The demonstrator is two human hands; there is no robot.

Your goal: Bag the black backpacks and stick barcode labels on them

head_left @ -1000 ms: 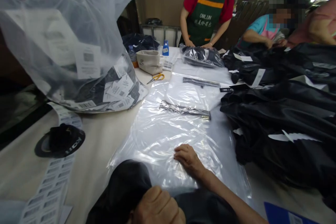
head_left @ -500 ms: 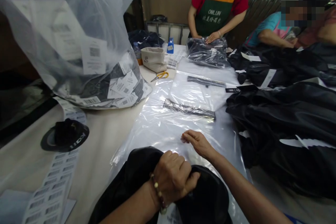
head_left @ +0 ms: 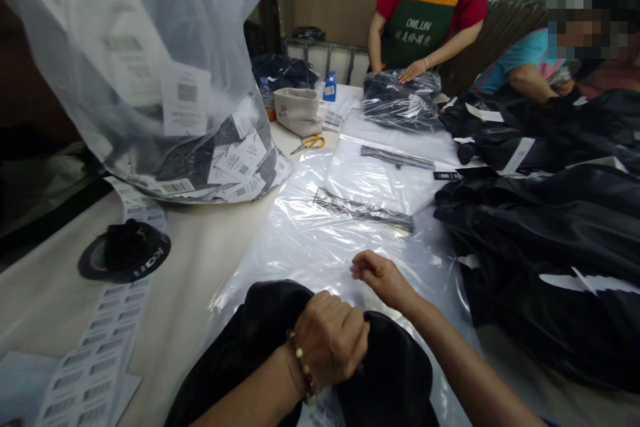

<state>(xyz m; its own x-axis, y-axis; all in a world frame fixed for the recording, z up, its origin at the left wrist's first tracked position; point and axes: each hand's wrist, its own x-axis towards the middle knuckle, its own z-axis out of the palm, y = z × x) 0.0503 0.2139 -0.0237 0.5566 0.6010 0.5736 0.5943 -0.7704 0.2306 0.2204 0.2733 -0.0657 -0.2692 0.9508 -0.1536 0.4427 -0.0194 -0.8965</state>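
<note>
My left hand (head_left: 330, 333), with a beaded bracelet at the wrist, is a closed fist gripping the top of a soft, leather-like black bag (head_left: 400, 367). The bag bulges out on both sides of the fist, and a white printed label (head_left: 323, 407) hangs below it. My right hand (head_left: 377, 273) is ahead and to the right, over a stack of clear plastic bags (head_left: 295, 247). Its fingers are curled in with the tips close together; whatever they may hold is hidden. Two dark printed strips (head_left: 365, 210) mark the plastic bags.
On the left stand a big translucent sack (head_left: 200, 27) of tags, a strip of barcode stickers (head_left: 105, 333) and a black roll (head_left: 125, 253). Yellow scissors (head_left: 313, 141) and a cloth pouch (head_left: 299, 113) lie ahead. Black goods (head_left: 540, 233) pile up right. Co-workers (head_left: 430, 20) work opposite.
The view has shifted slightly. My left thumb has drawn in closer to the fist on the black bag. My right hand stays over the plastic bags, its fingers a little more curled.
</note>
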